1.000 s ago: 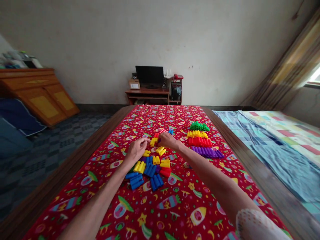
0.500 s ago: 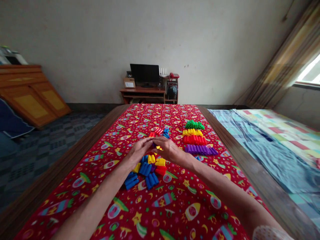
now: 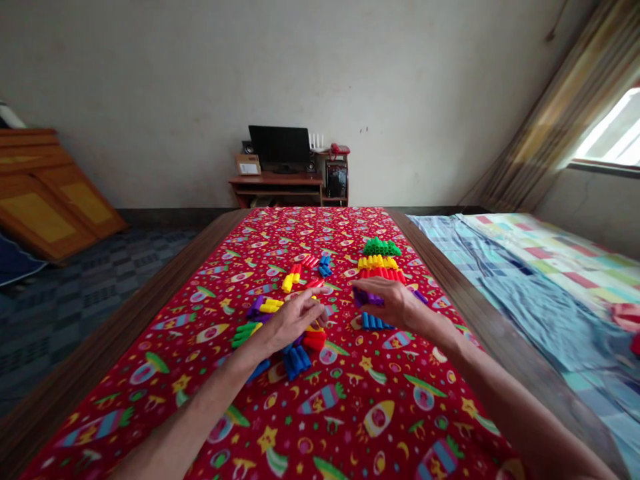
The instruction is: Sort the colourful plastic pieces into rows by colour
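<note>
My left hand [image 3: 296, 321] hovers over a loose pile of short coloured tubes, its fingers loosely spread and apparently holding nothing. Beneath and around it lie blue tubes [image 3: 297, 363], red tubes [image 3: 315, 340], green tubes [image 3: 244, 335] and yellow tubes [image 3: 271, 305]. My right hand [image 3: 395, 301] is at the purple row, fingers closed over purple tubes [image 3: 367, 297] with the thumb below. The hand hides part of that row. Just in front of it lies a short row of blue tubes [image 3: 376, 322]. Beyond it are rows of red [image 3: 383, 274], yellow [image 3: 379, 262] and green tubes [image 3: 382, 247].
More tubes, among them a yellow pair [image 3: 289, 283] and blue ones [image 3: 325, 265], lie mid-table on the red patterned cloth [image 3: 320, 433]. A bed [image 3: 525, 287] stands to the right. A desk with a monitor [image 3: 280, 147] is beyond the table's far end.
My hands were together above the pile and have parted. The right moved right to the purple row; the left stayed over the pile, slightly lower. The view has turned slightly right.
</note>
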The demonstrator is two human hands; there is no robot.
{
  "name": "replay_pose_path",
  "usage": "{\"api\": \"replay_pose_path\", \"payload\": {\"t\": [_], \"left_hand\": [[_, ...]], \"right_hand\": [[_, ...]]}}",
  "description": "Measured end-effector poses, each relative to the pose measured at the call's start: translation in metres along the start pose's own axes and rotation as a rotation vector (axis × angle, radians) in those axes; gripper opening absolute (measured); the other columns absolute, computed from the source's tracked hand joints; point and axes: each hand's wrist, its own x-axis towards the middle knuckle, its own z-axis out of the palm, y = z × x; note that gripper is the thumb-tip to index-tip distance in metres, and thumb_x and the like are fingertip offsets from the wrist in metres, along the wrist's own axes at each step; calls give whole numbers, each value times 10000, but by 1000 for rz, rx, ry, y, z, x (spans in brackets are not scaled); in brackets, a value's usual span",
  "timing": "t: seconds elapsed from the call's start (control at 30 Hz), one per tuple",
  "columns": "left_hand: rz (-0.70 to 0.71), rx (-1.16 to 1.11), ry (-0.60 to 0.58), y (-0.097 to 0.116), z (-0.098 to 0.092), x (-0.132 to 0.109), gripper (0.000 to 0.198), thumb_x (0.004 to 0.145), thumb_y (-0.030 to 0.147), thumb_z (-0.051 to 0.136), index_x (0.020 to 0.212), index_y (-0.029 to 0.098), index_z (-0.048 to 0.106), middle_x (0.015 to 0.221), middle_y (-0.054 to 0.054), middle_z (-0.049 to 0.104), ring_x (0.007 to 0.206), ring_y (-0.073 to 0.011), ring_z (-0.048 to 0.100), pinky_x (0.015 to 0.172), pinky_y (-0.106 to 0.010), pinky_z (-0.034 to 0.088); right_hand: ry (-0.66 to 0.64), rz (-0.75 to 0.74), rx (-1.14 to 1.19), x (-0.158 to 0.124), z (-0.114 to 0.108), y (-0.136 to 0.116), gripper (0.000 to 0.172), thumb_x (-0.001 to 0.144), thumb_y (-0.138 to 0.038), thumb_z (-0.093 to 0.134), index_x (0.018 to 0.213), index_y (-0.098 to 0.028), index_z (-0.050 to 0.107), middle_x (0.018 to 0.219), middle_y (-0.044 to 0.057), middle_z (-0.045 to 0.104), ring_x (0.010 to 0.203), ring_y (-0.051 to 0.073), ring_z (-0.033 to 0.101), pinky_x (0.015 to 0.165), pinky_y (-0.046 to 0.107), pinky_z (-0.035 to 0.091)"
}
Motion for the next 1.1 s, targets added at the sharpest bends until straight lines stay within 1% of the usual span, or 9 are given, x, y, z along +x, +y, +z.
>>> {"api": "replay_pose_path", "payload": {"t": [0.1, 0.2, 0.33, 0.5, 0.7, 0.8, 0.87, 0.97, 1.1], "left_hand": [[56, 68, 14, -1, -8, 3, 471, 832, 520, 586, 1138, 162, 603, 783, -42, 696, 721, -180, 683, 662, -270, 543], [68, 88, 23, 1, -15, 4, 431, 830, 519, 581, 1072, 168, 644, 794, -46, 705, 730, -184, 685, 665, -270, 548], [66, 97, 55, 1, -17, 5, 419, 805, 524, 600, 1010, 165, 670, 770, -45, 707, 704, -184, 679, 653, -271, 551], [70, 104, 58, -2, -15, 5, 396, 810, 514, 587, 989, 172, 676, 761, -37, 707, 688, -176, 674, 644, -269, 552], [70, 145, 127, 12, -26, 0, 400, 791, 516, 595, 951, 162, 694, 766, -49, 703, 692, -182, 669, 657, -282, 554], [75, 198, 227, 17, -46, 0, 424, 772, 538, 594, 951, 168, 694, 772, -42, 704, 716, -191, 673, 681, -288, 560], [83, 259, 308, 14, -62, 1, 443, 759, 550, 584, 956, 168, 690, 772, -41, 708, 711, -191, 674, 676, -284, 559], [78, 401, 382, 4, -80, 3, 427, 739, 522, 576, 964, 178, 693, 797, -49, 726, 750, -209, 687, 686, -284, 551], [12, 672, 277, -9, -88, 2, 255, 687, 409, 589, 792, 216, 719, 792, -51, 741, 746, -229, 684, 673, -280, 515]], "right_hand": [[43, 214, -109, -39, -32, 35, 434, 880, -212, 539, 1310, -169, 576, 1136, 136, 701, 914, 203, 694, 805, 309, 540], [14, 393, -217, -75, -50, 64, 432, 843, -247, 559, 1258, -144, 622, 950, 108, 748, 727, 186, 701, 666, 255, 523], [-51, 488, -261, -97, -48, 81, 423, 820, -286, 596, 1220, -165, 657, 736, 49, 738, 553, 151, 642, 549, 219, 460], [-107, 448, -220, -93, -39, 84, 410, 818, -277, 597, 1200, -148, 669, 661, 47, 709, 539, 150, 611, 537, 231, 440], [-70, 424, -182, -83, -50, 66, 424, 885, -329, 532, 1247, -132, 634, 935, 132, 746, 566, 148, 610, 588, 270, 482], [24, 414, -186, -69, -47, 48, 383, 923, -335, 484, 1190, -128, 664, 903, 124, 746, 549, 139, 597, 565, 257, 465], [35, 365, -163, -53, -35, 31, 335, 937, -307, 465, 1116, -137, 692, 793, 90, 735, 539, 132, 586, 540, 236, 437], [-80, 208, -56, -21, -3, 1, 276, 953, -248, 447, 1040, -152, 690, 742, 62, 711, 558, 121, 587, 547, 219, 417], [-227, -17, 50, 28, 49, -30, 204, 952, -189, 465, 1029, -158, 652, 910, 88, 716, 716, 142, 637, 609, 226, 421]]}}
